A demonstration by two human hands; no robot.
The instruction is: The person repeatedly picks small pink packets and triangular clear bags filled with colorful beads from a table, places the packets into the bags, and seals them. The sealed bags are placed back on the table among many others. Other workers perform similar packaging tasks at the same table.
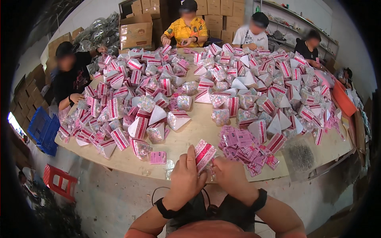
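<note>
My left hand (185, 176) is closed around a cake-slice-shaped piece (206, 155) with pink and white glittery bands, tilted just above the table's near edge. Against the lower right of this piece, my right hand (231, 174) is closed with its fingers pinched together. What they pinch is hidden. A pile of pink printed cards (242, 146) lies to the right of my hands. One more pink card (158, 157) lies flat on the left. Both wrists wear black bands.
Heaps of similar cake-slice pieces (139, 126) cover much of the wooden table (200, 127). Several people work around it, including one in a yellow shirt (186, 31). A blue crate (43, 131) and red stool (59, 182) stand left; an orange bin (343, 97) is right.
</note>
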